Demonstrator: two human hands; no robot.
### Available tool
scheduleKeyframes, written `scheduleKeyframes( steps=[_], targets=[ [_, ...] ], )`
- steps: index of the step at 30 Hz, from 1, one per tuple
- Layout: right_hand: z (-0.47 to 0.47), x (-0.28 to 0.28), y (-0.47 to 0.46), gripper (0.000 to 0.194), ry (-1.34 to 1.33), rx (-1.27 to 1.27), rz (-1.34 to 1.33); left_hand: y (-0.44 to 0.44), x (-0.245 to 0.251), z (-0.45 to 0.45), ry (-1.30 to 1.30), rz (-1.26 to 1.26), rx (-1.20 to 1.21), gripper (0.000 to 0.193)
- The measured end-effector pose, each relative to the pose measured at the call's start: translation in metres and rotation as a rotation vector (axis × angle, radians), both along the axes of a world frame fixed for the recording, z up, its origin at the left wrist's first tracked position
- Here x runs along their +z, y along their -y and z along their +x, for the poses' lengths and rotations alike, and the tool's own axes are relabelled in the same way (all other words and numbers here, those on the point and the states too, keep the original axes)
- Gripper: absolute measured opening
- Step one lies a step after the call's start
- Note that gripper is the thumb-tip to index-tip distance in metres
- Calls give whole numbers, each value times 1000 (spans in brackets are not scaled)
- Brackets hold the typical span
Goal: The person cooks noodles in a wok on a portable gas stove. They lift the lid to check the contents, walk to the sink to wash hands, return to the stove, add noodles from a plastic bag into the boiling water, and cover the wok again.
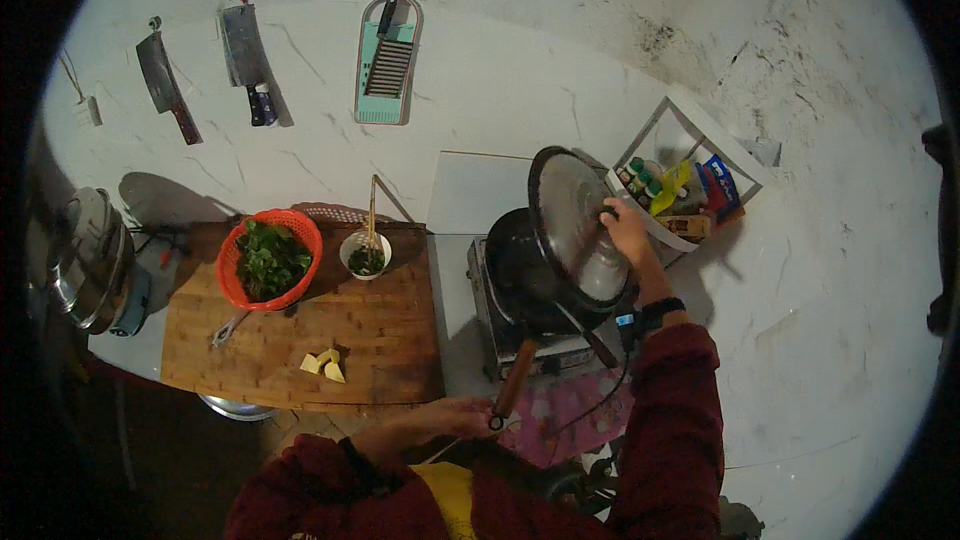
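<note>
A domed glass pan lid (581, 217) with a dark rim is tilted up over the right part of a black wok (510, 262). My right hand (626, 229) grips the lid by its knob. The wok rests on a gas stove (487, 349), and its wooden handle (516, 379) points towards me. A utensil with a dark handle (600, 349) leans out over the wok's near edge. My left hand (461, 418) is low, beside the end of the wok's handle; whether its fingers touch or hold anything is unclear. The food in the wok cannot be made out.
On the left, a wooden cutting board (390, 352) bears a red basket (319, 247) of leafy greens, a white bowl (367, 274) with chopsticks, and several pale yellow pieces (330, 366). A wall rack (679, 246) of seasonings is right of the wok. Cleavers (157, 75) and a grater (388, 64) hang above.
</note>
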State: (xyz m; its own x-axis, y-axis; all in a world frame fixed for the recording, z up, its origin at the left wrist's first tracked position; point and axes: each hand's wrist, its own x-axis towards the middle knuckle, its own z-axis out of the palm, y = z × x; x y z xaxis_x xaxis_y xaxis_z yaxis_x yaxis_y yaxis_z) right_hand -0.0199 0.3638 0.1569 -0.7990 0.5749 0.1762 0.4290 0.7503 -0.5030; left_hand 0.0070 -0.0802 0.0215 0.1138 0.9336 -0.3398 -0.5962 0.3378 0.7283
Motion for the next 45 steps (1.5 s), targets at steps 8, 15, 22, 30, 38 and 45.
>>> scheduleKeyframes(
  steps=[8,15,22,30,38,45],
  targets=[
    [15,4,3,37,-46,87,83,2,-4,2,13,-44,51,61],
    [-4,-44,33,35,140,39,188,24,-4,-8,66,-45,117,58],
    [-23,-78,39,31,174,152,338,58,-20,-24,26,-72,217,57],
    [-26,-83,46,34,266,81,302,91,-28,-32,70,-107,339,58],
    [0,-23,102,36,8,156,218,106,-44,-41,49,-178,350,54],
    [98,57,229,23,-226,416,-172,110,-101,-52,15,-194,384,46]
  ],
)
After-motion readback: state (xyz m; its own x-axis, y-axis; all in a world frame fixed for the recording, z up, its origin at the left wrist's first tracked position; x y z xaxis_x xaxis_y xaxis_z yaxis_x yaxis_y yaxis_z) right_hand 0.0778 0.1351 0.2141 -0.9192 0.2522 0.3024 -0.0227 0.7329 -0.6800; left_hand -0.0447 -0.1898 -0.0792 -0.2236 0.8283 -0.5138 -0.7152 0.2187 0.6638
